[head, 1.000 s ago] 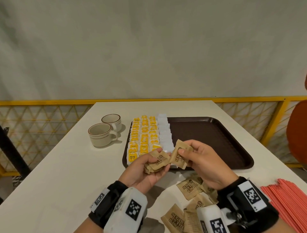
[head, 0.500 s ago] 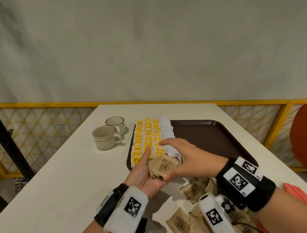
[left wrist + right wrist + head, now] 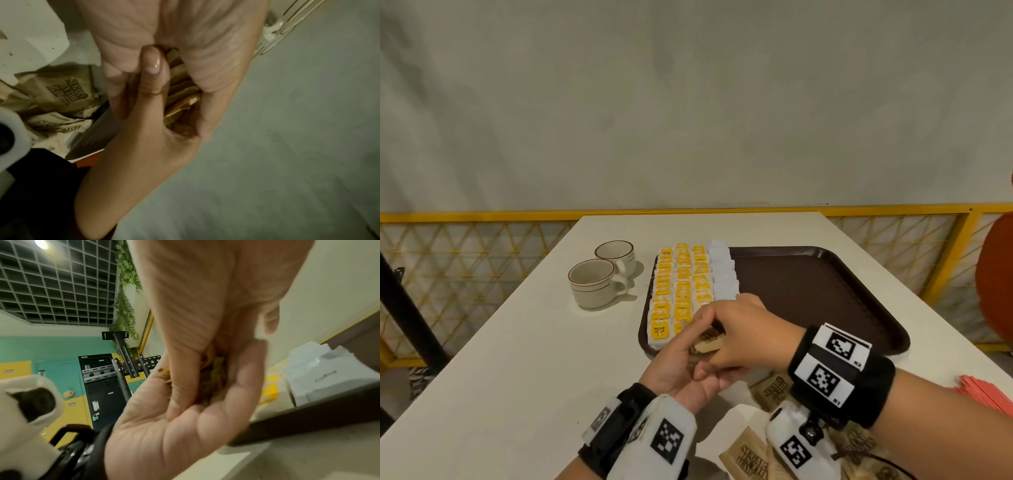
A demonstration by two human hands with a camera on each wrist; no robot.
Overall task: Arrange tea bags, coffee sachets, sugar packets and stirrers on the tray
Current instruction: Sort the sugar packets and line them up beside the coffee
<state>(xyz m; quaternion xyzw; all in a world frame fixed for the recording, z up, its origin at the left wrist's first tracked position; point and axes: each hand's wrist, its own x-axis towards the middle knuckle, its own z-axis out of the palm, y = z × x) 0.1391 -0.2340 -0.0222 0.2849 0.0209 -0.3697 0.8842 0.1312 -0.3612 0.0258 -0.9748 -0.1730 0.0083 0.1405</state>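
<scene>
Two cups (image 3: 599, 281) on white table (image 3: 517, 359), yellow railing (image 3: 465, 216), both hands' grip pinching sugar packets (image 3: 710, 337).

Head: from above my wrists, facing down across the table (image 3: 517, 359) toward its far edge.
Wrists: both right against my palms.
Shared: my clasped hands by the tray's (image 3: 876, 329) near edge.

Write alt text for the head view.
Both hands, left and right, clasp a stack of brown sugar packets over the near edge of a brown tray lined with yellow tea bags; two cups stand left.
</scene>
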